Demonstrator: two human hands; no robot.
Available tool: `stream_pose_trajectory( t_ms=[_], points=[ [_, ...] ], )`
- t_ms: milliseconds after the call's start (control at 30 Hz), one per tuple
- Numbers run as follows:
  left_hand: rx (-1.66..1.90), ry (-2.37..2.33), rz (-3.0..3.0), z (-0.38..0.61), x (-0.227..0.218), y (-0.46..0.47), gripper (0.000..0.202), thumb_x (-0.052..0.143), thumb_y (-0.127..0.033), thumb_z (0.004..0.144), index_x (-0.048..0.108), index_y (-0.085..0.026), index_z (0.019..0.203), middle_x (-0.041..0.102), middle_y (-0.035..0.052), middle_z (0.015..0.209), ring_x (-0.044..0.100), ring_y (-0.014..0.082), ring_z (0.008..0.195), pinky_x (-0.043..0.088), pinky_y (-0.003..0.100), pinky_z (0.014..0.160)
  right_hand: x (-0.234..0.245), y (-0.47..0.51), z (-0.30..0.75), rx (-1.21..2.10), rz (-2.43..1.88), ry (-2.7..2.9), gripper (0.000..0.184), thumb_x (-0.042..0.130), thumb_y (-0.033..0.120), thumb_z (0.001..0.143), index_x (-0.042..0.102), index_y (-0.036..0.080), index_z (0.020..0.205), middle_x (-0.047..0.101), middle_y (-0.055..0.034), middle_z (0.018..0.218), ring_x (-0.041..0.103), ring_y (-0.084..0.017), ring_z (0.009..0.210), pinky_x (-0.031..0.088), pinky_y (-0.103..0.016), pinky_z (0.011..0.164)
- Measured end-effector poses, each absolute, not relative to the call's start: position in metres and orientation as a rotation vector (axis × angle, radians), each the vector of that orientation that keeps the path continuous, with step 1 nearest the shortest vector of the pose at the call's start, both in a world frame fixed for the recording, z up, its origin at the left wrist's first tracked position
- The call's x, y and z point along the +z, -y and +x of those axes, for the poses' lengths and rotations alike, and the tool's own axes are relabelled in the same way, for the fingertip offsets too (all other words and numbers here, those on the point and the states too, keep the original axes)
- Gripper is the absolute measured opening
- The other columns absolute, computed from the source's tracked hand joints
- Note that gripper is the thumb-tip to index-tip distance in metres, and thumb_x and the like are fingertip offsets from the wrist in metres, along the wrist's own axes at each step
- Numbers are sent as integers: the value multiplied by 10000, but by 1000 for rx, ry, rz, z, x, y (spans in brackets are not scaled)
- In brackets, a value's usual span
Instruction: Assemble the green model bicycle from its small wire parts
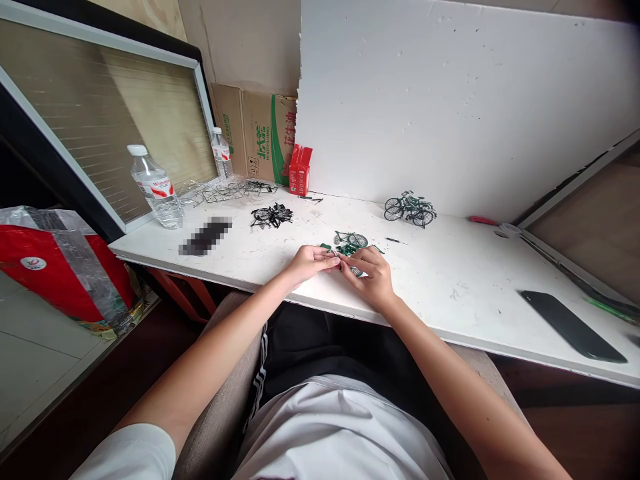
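Observation:
My left hand (313, 262) and my right hand (369, 272) meet over the front of the white table (430, 280). Both are closed, fingertips pinched around something small between them. I cannot make out what it is; a small dark bit shows at the left fingertips. Green miniature bicycle parts (351, 239), including a frame with a wheel, lie just behind and partly under my right hand. Farther back on the right stand several assembled green miniature bicycles (409, 208). A pile of black miniature bicycle parts (271, 215) rests to the left.
Two water bottles (159, 190) stand at the left, near plastic part frames (233, 192). A red box (300, 171) and a cardboard carton (260, 137) are behind. A dark phone-like slab (573, 325) lies at the right, and a red tool (483, 220) near the white back board (450, 107).

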State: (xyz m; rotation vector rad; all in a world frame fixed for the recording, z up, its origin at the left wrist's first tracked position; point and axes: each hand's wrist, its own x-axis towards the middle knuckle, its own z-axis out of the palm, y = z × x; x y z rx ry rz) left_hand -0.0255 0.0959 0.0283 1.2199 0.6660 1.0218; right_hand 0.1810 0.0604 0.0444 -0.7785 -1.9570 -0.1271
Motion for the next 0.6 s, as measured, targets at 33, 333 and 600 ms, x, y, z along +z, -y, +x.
stream_pose_trajectory(
  t_ms=[33, 333, 600],
  points=[
    [1021, -664, 1217, -26, 29, -96, 497, 987, -410, 701, 820, -100, 1051, 810, 160, 1101, 747, 244, 996, 557, 398, 947, 44, -60, 181, -132, -775, 1960, 165, 734, 263, 981, 850, 280, 1098, 738, -60, 822, 637, -241, 783, 546, -411, 677],
    [1008, -655, 1234, -26, 28, -97, 482, 984, -395, 703, 827, -93, 1044, 815, 165, 1081, 752, 240, 970, 561, 405, 951, 44, -61, 182, -94, -831, 1983, 183, 703, 309, 1004, 852, 293, 1110, 750, -67, 846, 650, -253, 808, 566, -441, 706],
    [1003, -647, 1258, -27, 29, -95, 470, 978, -396, 714, 826, -90, 1036, 817, 161, 1050, 752, 243, 963, 553, 409, 958, 48, -57, 180, -64, -849, 1978, 172, 681, 310, 1014, 839, 264, 1064, 743, -69, 858, 658, -244, 810, 561, -444, 746]
  ],
)
